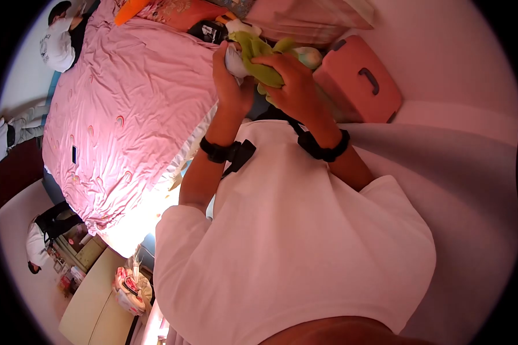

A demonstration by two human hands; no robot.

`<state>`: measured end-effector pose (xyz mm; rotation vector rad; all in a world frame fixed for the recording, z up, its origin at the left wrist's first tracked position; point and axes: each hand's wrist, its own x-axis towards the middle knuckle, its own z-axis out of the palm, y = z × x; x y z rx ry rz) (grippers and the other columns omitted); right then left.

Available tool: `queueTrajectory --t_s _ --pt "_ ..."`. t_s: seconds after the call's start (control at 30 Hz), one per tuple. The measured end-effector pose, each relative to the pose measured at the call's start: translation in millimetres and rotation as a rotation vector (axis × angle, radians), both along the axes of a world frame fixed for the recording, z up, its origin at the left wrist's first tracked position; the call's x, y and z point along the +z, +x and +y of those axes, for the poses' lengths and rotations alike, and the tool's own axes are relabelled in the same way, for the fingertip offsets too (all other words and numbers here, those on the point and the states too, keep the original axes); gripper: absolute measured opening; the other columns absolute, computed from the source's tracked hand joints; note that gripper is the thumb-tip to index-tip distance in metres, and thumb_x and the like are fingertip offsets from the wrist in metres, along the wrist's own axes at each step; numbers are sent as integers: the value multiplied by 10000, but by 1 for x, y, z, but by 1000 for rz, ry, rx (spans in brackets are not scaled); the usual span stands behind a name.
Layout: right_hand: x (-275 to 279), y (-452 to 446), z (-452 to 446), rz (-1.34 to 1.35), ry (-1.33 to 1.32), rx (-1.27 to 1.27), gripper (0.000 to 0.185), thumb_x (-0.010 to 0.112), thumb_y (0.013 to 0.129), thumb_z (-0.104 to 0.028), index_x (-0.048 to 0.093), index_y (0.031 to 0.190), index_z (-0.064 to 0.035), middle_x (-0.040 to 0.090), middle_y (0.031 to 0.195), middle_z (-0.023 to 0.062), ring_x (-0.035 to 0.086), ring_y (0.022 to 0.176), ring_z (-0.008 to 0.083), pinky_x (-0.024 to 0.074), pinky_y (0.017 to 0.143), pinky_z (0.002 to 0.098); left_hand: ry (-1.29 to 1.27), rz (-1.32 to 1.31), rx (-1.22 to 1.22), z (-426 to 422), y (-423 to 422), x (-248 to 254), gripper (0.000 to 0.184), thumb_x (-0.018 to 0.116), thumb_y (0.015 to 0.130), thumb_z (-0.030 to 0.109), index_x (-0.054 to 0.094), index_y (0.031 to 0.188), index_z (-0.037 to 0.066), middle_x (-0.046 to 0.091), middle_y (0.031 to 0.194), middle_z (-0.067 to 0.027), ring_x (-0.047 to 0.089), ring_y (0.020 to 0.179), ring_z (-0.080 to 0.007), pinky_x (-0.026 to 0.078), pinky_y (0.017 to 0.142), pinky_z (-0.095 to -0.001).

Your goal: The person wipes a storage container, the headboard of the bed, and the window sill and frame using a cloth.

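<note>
Both my hands are raised over the far side of the bed, holding a soft green thing with floppy, leaf-like parts, which looks like a plush toy (263,73). My right hand (296,86) grips the green part from the right, fingers curled over it. On the left, my left hand (231,86) is closed round a pale grey-white rounded piece (235,62) against the green. I cannot tell whether that piece belongs to the same toy. Black bands (227,152) circle both my wrists. Just beyond my hands lie a black item with white print (208,32) and a whitish soft thing (242,27).
A pink bed sheet (138,86) spreads left, with a phone (73,154) on it. Orange and pink pillows (181,14) lie at the far end. A pink case (362,80) with a dark handle stands right, by the wall. People (60,46) are beyond the bed's left side.
</note>
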<state>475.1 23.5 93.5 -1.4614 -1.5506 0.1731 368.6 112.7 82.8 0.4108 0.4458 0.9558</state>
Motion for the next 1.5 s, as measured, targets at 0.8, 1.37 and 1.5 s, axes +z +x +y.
queueTrajectory --t_s 0.8,1.37,1.5 --pt "-4 17 14 -122 86 -85 415 707 714 -40 554 1093 -112 538 1036 174 579 898 402 488 746 433 23 12 -75 7 7 -4 548 410 990 593 522 1210 103 588 1177 -108 572 1126 -226 457 996 -389" --pt "-19 33 27 89 147 -219 181 714 830 -113 616 971 -56 621 909 136 634 853 282 489 726 362 292 245 -170 1 2 -2 432 526 991 437 492 1183 50 556 1224 -111 562 1088 -200 454 965 -328" --pt "-30 37 24 744 -75 -190 178 642 939 -178 619 1061 -50 645 968 48 614 893 128 487 761 303 1038 456 83 -1 -1 13 532 754 858 337 491 1217 45 530 1281 -108 524 1152 -198 426 1003 -351"
